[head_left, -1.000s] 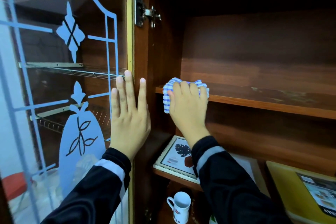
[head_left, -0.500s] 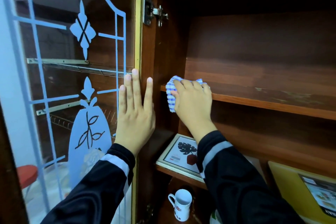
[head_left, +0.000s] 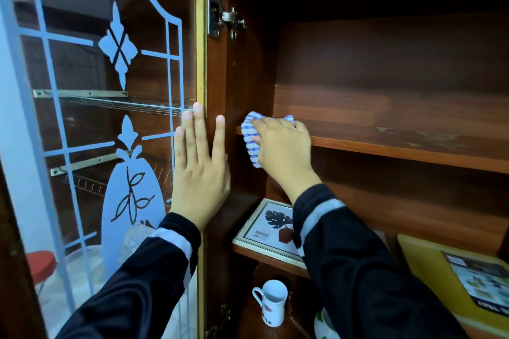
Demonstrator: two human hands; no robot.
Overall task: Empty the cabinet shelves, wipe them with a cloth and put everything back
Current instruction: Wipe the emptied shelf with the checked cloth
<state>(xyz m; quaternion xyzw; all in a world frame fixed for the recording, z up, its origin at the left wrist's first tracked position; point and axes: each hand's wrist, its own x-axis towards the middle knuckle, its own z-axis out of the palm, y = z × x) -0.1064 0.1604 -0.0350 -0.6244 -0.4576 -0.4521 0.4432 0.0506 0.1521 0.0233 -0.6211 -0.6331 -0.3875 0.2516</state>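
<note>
The right hand (head_left: pixel 283 151) has its fingers curled over the cloth (head_left: pixel 250 135) and grips it. The cloth is bunched up under the fingers, on the left end of the shelf (head_left: pixel 399 146), right at the front edge. Just left of the grip, the left hand (head_left: pixel 199 170) lies flat on the door (head_left: pixel 110 118), fingers straight and holding nothing. Below the grip lies a picture (head_left: pixel 264 231). Lower down stands a mug (head_left: pixel 271 303).
</note>
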